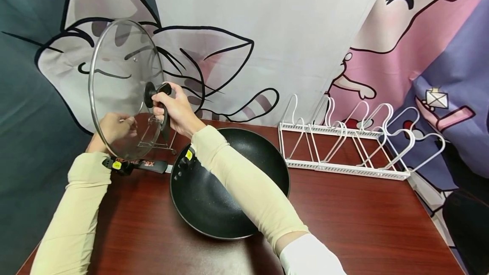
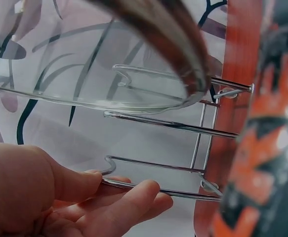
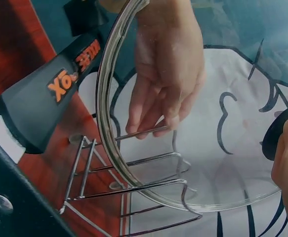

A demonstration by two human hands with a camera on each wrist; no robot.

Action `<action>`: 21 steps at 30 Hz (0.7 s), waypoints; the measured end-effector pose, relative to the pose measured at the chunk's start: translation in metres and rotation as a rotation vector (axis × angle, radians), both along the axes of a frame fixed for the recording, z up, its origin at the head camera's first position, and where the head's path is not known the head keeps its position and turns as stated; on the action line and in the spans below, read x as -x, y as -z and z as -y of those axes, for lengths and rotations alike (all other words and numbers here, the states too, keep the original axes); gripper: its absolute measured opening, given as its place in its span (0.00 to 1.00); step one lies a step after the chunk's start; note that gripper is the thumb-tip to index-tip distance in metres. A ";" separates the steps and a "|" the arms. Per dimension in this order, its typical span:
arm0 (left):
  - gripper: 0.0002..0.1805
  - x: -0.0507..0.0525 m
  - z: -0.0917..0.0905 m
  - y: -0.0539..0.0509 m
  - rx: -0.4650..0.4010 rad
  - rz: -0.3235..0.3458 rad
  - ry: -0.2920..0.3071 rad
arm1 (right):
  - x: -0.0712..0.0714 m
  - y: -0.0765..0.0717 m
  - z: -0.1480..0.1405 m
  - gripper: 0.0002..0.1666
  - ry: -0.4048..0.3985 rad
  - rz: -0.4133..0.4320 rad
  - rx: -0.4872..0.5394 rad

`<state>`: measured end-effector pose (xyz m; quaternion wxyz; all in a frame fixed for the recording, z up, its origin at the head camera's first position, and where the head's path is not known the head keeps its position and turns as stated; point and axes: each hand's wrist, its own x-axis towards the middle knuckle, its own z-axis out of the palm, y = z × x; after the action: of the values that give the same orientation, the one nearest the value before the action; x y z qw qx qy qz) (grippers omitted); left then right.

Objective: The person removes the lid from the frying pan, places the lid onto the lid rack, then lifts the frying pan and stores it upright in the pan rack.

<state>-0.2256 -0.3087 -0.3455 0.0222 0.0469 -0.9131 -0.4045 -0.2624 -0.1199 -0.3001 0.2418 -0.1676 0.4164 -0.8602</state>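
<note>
My right hand (image 1: 176, 107) grips the black knob (image 3: 277, 131) of a round glass lid (image 1: 122, 65). The lid has a metal rim and stands nearly on edge above the table's back left. Behind the glass, my left hand (image 1: 114, 128) pinches the end of one wire of a small chrome wire rack (image 2: 153, 192) between thumb and fingers. In the right wrist view, the lid's lower edge overlaps the rack's wires; whether they touch I cannot tell. A black frying pan (image 1: 225, 203) sits under my right forearm, its handle (image 1: 149, 165) pointing left.
A white rack (image 1: 344, 169) with several looped dividers stands at the back right of the reddish-brown table (image 1: 344, 220). A printed curtain (image 1: 267, 20) hangs right behind the table. A black object (image 1: 466, 220) is beyond the right edge.
</note>
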 end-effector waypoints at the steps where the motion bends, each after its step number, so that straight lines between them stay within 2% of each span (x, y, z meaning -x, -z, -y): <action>1: 0.20 0.000 0.000 0.000 0.001 0.000 -0.002 | 0.000 0.002 0.000 0.23 0.001 0.002 -0.006; 6: 0.20 -0.001 -0.001 0.000 0.013 -0.011 -0.019 | 0.001 0.007 0.001 0.25 0.006 0.012 -0.019; 13: 0.21 0.000 0.000 -0.001 -0.025 0.015 -0.003 | 0.005 0.013 0.002 0.25 0.008 0.030 -0.007; 21: 0.20 0.001 -0.001 0.001 -0.015 0.027 -0.018 | 0.009 0.023 0.004 0.26 0.022 0.049 0.012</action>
<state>-0.2268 -0.3078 -0.3467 0.0130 0.0608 -0.9097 -0.4105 -0.2717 -0.1242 -0.3230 0.2415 -0.1433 0.4068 -0.8693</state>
